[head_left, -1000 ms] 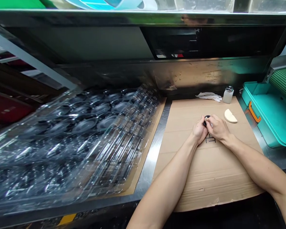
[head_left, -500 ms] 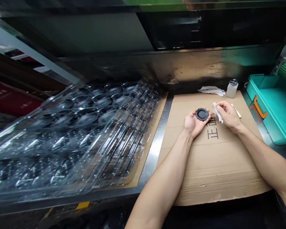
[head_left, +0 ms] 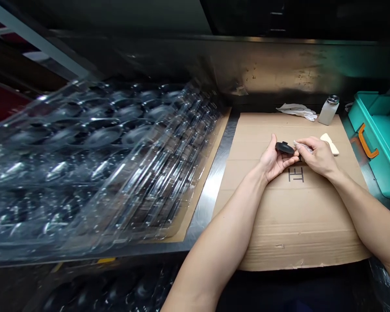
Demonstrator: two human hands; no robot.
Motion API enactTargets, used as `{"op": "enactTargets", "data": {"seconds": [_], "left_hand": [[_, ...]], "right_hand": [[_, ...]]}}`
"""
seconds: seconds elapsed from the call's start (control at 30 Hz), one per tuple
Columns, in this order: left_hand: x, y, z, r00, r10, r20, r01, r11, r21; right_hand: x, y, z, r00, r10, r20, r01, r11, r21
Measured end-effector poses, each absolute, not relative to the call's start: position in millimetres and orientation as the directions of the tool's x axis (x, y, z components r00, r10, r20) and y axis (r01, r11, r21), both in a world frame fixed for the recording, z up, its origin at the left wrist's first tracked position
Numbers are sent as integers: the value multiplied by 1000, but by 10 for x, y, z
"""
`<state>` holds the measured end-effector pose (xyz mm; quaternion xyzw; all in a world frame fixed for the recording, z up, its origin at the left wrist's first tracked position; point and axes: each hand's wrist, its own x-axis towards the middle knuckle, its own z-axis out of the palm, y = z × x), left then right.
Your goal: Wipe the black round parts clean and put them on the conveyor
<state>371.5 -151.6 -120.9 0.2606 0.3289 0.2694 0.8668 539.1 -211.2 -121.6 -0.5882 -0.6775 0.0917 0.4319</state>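
Left fingers [head_left: 290, 162] hold one black disc [head_left: 284, 148]; right fingers [head_left: 313, 142] pinch one white cloth [head_left: 299, 144].

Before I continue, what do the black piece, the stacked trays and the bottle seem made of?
Black piece: probably matte plastic, dark with little shine; rubber possible. Stacked trays: likely glossy clear plastic, see-through, bright glints. Bottle: cloudy body, plastic or glass; cap shiny like metal.

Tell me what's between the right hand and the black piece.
Head view: a white cloth, pinched in the right hand; whether it touches the black piece is unclear.
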Motion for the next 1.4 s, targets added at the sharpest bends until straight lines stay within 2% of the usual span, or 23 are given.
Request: {"op": "enactTargets", "data": {"seconds": [0.2,0.37,0.43,0.6,0.8,0.9,1.07,1.27,1.4], "left_hand": [[3833,-1701,-1273,655,702,-279,-151,483,862],[3886,-1759,-1293,585,775,-240,-112,370,922],[3889,-1756,-1288,568,787,-241,-116,367,923],[3888,-1756,-1264,562,779,-279,-86,391,916],[3889,-1780,-1275,577,778,-248,5,301,954],[3891,-1788,-1288,576,786,-227,36,253,967],[3890,-1786,-1283,570,792,-220,85,209,974],[3892,-1788,-1267,566,793,-226,76,222,972],[3894,-1785,-1268,565,794,-225,73,223,972]], "right_hand": [[5334,-2145,-1246,-57,876,480,830,308,-465],[5330,-2175,-1222,-21,919,393,930,162,-331],[5349,-2170,-1209,-1,927,375,931,138,-338],[5392,-2145,-1182,7,886,464,873,220,-435],[5446,-2150,-1171,-83,927,366,916,215,-338],[5445,-2160,-1156,-93,925,367,926,217,-310],[5418,-2165,-1138,-83,904,420,912,238,-334],[5456,-2166,-1152,-101,921,377,914,236,-331],[5452,-2155,-1174,-69,899,433,886,255,-387]]}}
